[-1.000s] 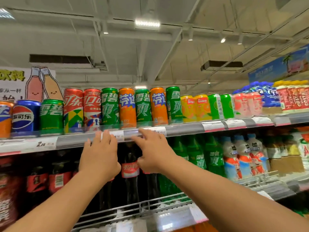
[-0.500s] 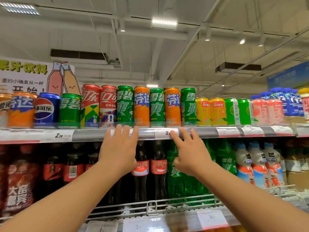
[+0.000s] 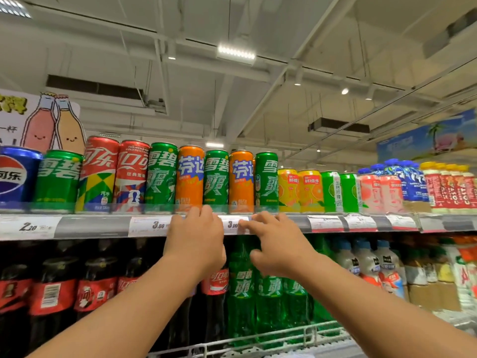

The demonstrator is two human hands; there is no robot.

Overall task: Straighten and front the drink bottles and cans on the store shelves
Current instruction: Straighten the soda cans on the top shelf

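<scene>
A row of tall cans stands along the top shelf [image 3: 93,226]: red cola cans [image 3: 98,174], green Sprite cans [image 3: 161,177] and orange Fanta cans [image 3: 189,178] alternating. My left hand [image 3: 196,241] reaches up to the shelf's front rail, its fingertips at the clear lip below an orange can and a green can [image 3: 216,179]. My right hand [image 3: 276,244] is beside it with spread fingers touching the price strip under another orange can [image 3: 241,180]. Neither hand holds anything.
Short yellow cans [image 3: 299,191], green cans and capped bottles [image 3: 402,182] fill the top shelf to the right; a blue Pepsi can [image 3: 15,174] is at the left. Below stand dark cola bottles [image 3: 98,288], green Sprite bottles [image 3: 242,293] and pale drink bottles [image 3: 369,264] behind a wire rail.
Both hands have slid rightward along the shelf's front rail, from under the red and green cans to under the orange and green ones. The view has risen and moved closer.
</scene>
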